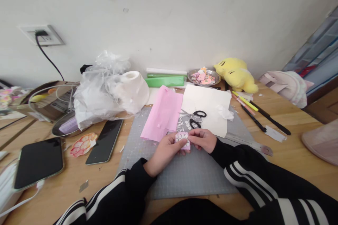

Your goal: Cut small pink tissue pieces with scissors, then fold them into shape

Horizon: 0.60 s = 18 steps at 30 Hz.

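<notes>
A small pink piece of paper [182, 136] with white, dark-outlined shapes on it is held over the grey cutting mat [195, 179]. My left hand [169, 147] grips it from the left, thumb across its face. At its upper right edge the fingers of my right hand [202, 140] are pinched together; whether a smaller bit sits between them is hidden. Just beyond my hands lie black-handled scissors [200, 114], partly open, beside white paper scraps [181, 123]. A larger pink sheet [163, 114] lies to the left and a white sheet [208, 103] to the right.
A steel ruler [248, 142] and pens [245, 100] lie right. Behind are a dish of pink cutouts [203, 77], a yellow plush toy [236, 74] and green rolls [165, 81]. Leftward are a plastic bag [92, 95], a tissue roll [134, 89] and two phones [105, 142].
</notes>
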{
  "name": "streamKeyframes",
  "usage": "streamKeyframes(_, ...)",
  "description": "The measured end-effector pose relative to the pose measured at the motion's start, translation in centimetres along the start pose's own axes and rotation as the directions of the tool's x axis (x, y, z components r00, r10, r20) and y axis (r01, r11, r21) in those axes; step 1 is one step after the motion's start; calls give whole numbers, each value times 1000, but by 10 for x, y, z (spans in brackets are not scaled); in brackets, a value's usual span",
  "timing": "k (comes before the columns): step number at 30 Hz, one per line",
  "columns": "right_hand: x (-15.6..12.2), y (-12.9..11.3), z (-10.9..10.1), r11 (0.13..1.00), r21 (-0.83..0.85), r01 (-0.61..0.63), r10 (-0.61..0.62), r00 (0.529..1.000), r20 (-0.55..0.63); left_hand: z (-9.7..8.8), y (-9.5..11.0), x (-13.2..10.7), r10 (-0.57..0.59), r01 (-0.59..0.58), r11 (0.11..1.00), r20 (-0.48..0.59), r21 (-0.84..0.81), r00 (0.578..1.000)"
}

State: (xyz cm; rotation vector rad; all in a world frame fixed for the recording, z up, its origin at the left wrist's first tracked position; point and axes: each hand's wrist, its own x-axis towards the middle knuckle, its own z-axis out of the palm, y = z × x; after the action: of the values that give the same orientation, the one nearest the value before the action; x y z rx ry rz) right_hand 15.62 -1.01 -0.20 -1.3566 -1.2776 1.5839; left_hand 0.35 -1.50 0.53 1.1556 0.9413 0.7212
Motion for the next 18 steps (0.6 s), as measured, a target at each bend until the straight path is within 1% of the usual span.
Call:
streamKeyframes(2,-1,0,1,1000,-23,11,-11,1000,-14,0,-1,0,-1,1,1000,10,15,1000)
streamKeyframes(5,-1,1,1,998,-50,44,-45,999,-29,0,-3,0,28,-30,998,35,51,999)
streamKeyframes(8,-1,1,1,996,-57,64,-66,997,-27,0,-4,0,30,-33,997,47,70,998)
streamKeyframes(13,0,0,1,1000,8,14,-13,1000,-27,-1,-2,0,34,-37,997,47,70,998)
streamKeyframes(18,2,1,1,999,37,4,-2,999,-43,-2,-2,-1,49,-52,998,77,38,996)
